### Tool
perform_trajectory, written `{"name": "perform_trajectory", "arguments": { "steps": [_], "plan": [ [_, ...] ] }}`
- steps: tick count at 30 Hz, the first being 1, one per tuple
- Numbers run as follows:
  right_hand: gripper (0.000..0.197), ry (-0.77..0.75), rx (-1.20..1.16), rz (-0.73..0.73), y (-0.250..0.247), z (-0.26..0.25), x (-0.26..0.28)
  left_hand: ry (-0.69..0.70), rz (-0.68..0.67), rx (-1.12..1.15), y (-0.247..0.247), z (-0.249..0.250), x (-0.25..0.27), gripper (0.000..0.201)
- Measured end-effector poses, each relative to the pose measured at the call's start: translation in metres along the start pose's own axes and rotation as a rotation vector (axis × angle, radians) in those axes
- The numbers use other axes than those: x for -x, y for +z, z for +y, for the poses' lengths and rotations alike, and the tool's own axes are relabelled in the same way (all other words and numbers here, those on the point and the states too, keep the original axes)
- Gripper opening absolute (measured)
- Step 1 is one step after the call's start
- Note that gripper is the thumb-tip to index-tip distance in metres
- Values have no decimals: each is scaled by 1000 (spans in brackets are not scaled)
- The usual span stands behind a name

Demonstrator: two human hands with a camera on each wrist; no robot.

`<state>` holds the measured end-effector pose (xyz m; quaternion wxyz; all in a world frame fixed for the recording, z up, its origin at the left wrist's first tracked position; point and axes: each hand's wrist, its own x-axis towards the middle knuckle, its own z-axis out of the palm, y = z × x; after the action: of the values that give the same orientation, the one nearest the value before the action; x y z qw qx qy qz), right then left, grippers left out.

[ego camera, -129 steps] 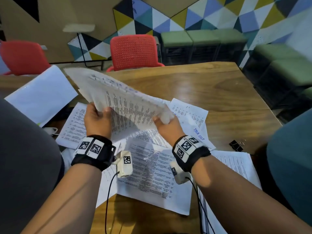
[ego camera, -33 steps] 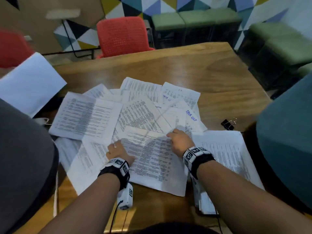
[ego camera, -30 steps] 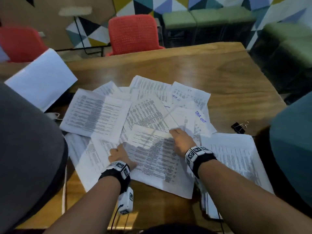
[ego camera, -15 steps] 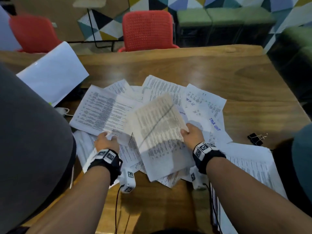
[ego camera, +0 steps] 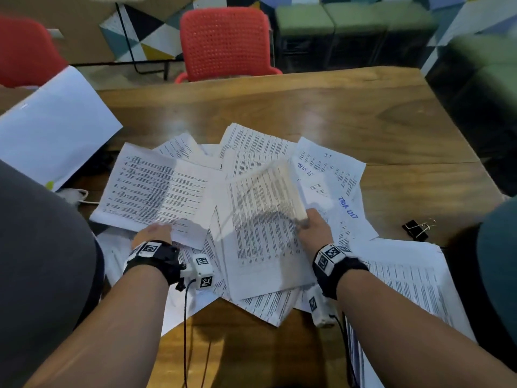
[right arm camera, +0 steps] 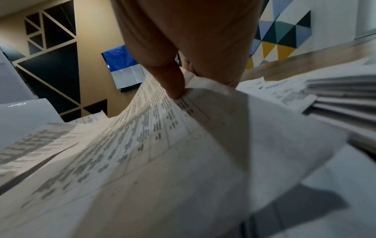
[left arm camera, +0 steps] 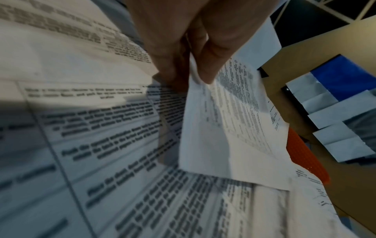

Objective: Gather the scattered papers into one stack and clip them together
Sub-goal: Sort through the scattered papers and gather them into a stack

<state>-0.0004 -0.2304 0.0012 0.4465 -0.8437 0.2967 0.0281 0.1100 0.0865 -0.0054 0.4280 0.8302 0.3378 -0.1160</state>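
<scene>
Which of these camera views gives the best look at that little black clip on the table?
The head view: the black binder clip lies in full sight on the wooden table, right of the papers. Neither wrist view shows it, only hands and paper.

Printed papers (ego camera: 195, 189) scattered, overlapping on table; black binder clip (ego camera: 416, 229) lying apart, right.

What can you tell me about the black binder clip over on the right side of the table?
The binder clip is small, with a black body and thin silver wire handles that look like metal. It lies on the bare wooden table, to the right of the scattered papers and just beyond the far edge of the paper stack at the table's right. No hand or sheet touches it. Only the head view shows it, too small to tell whether it is clamped on anything.
</scene>
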Motion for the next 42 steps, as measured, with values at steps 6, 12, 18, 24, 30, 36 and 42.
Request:
{"name": "perform_trajectory", "arguments": {
  "steps": [6, 12, 18, 24, 30, 36, 42],
  "plan": [
    [37, -40, 69, 108, -28, -9, -16, 118, 155, 68, -14, -8, 2, 45],
    [27, 30, -6, 26, -15, 2, -20, 220, 61, 163, -18, -14, 34, 45],
    [16, -2, -207, -126, 6, 1, 4, 376, -168, 52, 10, -42, 60, 45],
    [48, 6, -81, -279, 13, -3, 17, 500, -301, -77, 36, -55, 88, 50],
    [39, 60, 130, -169, 8, 3, 13, 244, 82, -221, 28, -37, 75, 67],
    [33, 65, 116, -143, 6, 14, 17, -20, 10, -347, 8, -26, 57, 111],
    [23, -30, -85, -117, 3, 5, 17, 107, -16, -186, 0, -31, 49, 38]
  ]
}}
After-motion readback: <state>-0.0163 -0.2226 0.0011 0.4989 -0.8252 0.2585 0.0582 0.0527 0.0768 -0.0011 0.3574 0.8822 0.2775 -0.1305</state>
